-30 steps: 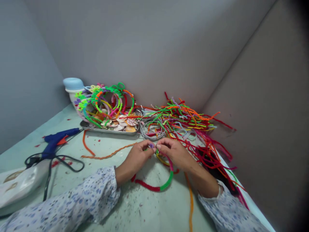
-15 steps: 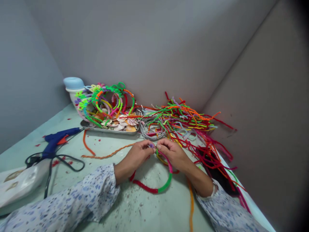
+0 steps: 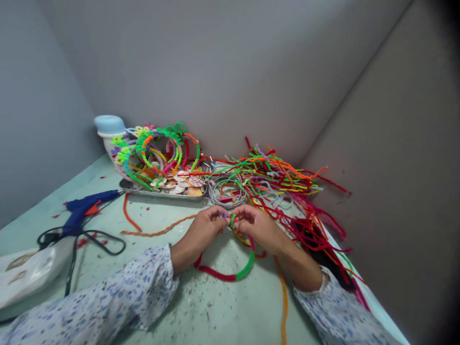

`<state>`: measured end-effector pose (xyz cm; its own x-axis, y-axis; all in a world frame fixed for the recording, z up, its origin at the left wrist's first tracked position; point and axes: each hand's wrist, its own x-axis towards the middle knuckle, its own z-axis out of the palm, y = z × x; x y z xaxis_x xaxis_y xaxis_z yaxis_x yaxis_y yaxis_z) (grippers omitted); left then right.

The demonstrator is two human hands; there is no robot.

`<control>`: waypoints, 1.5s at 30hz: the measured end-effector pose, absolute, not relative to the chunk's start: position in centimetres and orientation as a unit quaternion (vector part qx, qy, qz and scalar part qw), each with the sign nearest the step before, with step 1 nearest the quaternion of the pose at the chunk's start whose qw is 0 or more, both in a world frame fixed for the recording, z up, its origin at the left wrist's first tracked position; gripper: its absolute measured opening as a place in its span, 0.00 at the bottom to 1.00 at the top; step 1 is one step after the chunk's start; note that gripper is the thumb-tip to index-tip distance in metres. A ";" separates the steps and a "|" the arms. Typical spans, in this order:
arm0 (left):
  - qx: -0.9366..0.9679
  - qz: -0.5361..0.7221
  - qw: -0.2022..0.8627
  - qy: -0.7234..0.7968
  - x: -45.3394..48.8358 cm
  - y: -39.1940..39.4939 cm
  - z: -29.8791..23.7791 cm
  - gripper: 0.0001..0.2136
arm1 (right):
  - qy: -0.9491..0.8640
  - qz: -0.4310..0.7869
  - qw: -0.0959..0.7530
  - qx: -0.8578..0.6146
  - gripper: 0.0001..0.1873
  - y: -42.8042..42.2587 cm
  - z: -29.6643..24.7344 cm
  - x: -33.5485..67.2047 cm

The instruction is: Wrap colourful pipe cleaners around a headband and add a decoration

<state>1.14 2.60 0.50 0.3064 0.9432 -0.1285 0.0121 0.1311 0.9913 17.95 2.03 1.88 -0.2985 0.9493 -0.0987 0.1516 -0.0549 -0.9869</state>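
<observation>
Both my hands meet over the green table top (image 3: 215, 311). My left hand (image 3: 201, 232) and my right hand (image 3: 257, 226) pinch the upper end of a curved headband (image 3: 230, 274) wrapped in red, green and pink pipe cleaner. A small purple pipe cleaner tip (image 3: 225, 215) shows between my fingertips. The band's lower arc rests on the table below my wrists. Fingers of both hands are closed on it.
A pile of loose coloured pipe cleaners (image 3: 283, 187) lies behind my hands to the right, with bare grey headbands (image 3: 226, 188). A metal tray (image 3: 161, 194) holds finished headbands (image 3: 158, 148) and shells. A blue glue gun (image 3: 88, 207) with black cord lies left. Orange pipe cleaners (image 3: 158, 232) lie loose.
My hands have drawn slightly closer together and a little farther from me, and the headband has shifted with them. Nothing else has moved.
</observation>
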 end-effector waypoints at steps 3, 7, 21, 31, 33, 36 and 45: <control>0.542 0.374 0.602 0.452 1.1 2.6 0.2 0.04 | -0.583 0.538 0.372 -0.482 0.08 2.0 1.3 17.5; 0.547 0.363 0.595 0.465 1.1 2.6 0.0 0.04 | -0.555 0.549 0.381 -0.496 0.08 1.8 0.9 17.2; 0.480 0.325 0.686 0.440 0.7 2.5 0.7 0.05 | -0.603 0.535 0.380 -0.454 0.09 1.8 0.7 17.8; 0.454 0.323 0.708 0.434 0.7 2.6 0.7 0.04 | -0.627 0.501 0.384 -0.456 0.09 2.0 -0.2 17.7; 0.454 0.329 0.705 0.435 0.7 2.5 0.8 0.05 | -0.625 0.503 0.387 -0.455 0.09 1.9 -0.3 17.6; 0.455 0.336 0.701 0.435 0.7 2.5 0.8 0.05 | -0.623 0.498 0.397 -0.454 0.09 1.7 -0.3 17.5; 0.457 0.351 0.680 0.453 0.7 2.7 0.8 0.05 | -0.646 0.450 0.414 -0.457 0.06 1.4 -0.2 17.1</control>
